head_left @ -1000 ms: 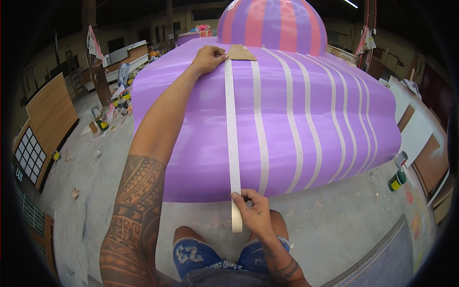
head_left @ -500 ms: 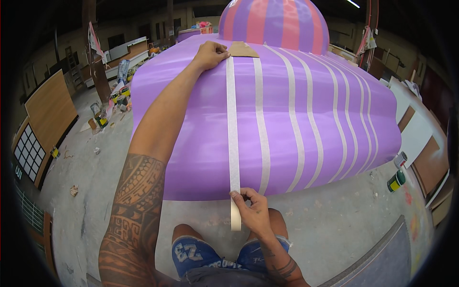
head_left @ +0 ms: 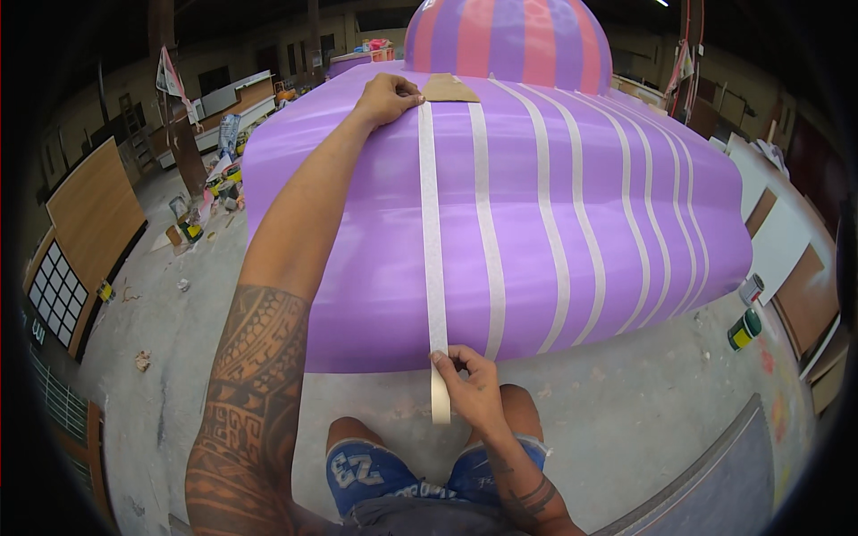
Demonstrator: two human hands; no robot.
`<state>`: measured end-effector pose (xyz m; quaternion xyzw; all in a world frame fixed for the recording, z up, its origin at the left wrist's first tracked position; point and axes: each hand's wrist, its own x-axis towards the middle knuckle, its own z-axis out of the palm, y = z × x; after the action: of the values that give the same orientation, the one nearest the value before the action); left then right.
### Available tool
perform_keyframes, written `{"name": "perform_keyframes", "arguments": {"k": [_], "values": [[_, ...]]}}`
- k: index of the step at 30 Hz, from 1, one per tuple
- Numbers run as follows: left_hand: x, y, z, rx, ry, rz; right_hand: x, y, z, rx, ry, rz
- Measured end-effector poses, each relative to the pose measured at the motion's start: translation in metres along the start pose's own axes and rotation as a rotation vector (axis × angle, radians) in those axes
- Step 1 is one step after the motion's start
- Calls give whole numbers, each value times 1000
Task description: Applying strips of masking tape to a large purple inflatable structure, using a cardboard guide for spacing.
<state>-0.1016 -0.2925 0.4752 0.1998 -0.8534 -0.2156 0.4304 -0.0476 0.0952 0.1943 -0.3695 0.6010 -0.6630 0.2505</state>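
A strip of pale masking tape (head_left: 430, 223) runs straight down over the big, curved purple form (head_left: 366, 259). At the strip's upper end, my left hand (head_left: 390, 98) pinches the tape beside a small brown cardboard piece (head_left: 451, 88). Down at the form's near edge, my right hand (head_left: 471, 382) is closed on the tape between thumb and fingers. The tape roll (head_left: 440, 399) hangs just below those fingers, seen edge-on. Several similar pale strips, such as the neighbouring one (head_left: 488, 223), lie on the form to the right.
A dome striped purple and pink (head_left: 508, 40) rises at the far end. Paint cans (head_left: 744, 330) stand on the concrete floor at right. Cans and litter (head_left: 186, 223) lie by a post at left. A grey panel (head_left: 715, 473) is near my right side.
The view has shifted slightly. Both hands keep their holds on the tape, and the strip stays stretched between them.
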Motion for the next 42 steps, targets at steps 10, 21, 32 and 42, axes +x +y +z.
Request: {"name": "perform_keyframes", "arguments": {"k": [10, 21, 32, 42], "values": [[0, -5, -6, -14, -96, 0, 4, 6, 1, -17, -13, 11], [-8, 8, 3, 213, 82, 8, 6, 6, 8, -11, -8, -29], [-49, -4, 11, 229, 53, 515, 9, 11, 0, 22, 4, 39], [-64, -5, 7, 510, 67, 574, 5, 15, 2, 58, 0, 28]]}}
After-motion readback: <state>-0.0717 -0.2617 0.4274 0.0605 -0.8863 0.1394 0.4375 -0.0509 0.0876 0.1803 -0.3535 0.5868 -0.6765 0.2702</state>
